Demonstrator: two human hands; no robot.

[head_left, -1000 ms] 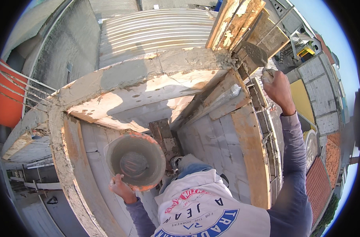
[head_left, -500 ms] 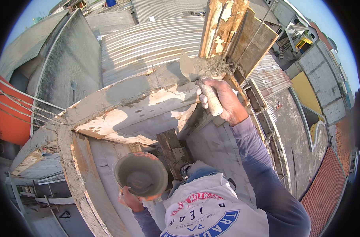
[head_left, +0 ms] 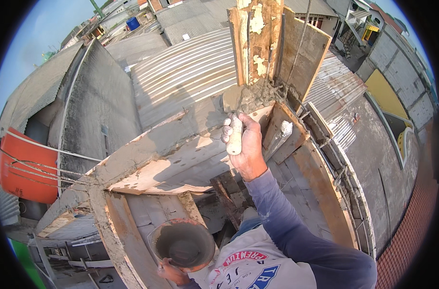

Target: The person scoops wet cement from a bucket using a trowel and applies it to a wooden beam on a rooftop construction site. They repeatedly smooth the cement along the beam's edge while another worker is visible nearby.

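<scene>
My right hand [head_left: 251, 147] is closed round the pale handle of a trowel [head_left: 234, 137]. The trowel's grey blade is partly hidden and lies at the wet mortar [head_left: 263, 95] heaped on the beam's top, by the foot of the boards. Low in the view, my left hand [head_left: 172, 272] grips the rim of a bucket [head_left: 162, 237], its fingers partly out of sight. Grey mortar sits inside the bucket. Beneath the trowel runs the concrete beam [head_left: 147, 149], its top smeared with grey mortar.
Upright boards [head_left: 258, 43] stand at the beam's far end, with a thin rod [head_left: 300, 43] beside them. Wooden formwork [head_left: 320, 192] and a narrow trough curve along the right. Corrugated roofing [head_left: 186, 67] lies beyond the beam. An orange tank [head_left: 26, 166] is at left.
The trowel's handle now points toward me, and its blade has gone down to the mortar by the boards. My left hand still holds the bucket. The view has shifted.
</scene>
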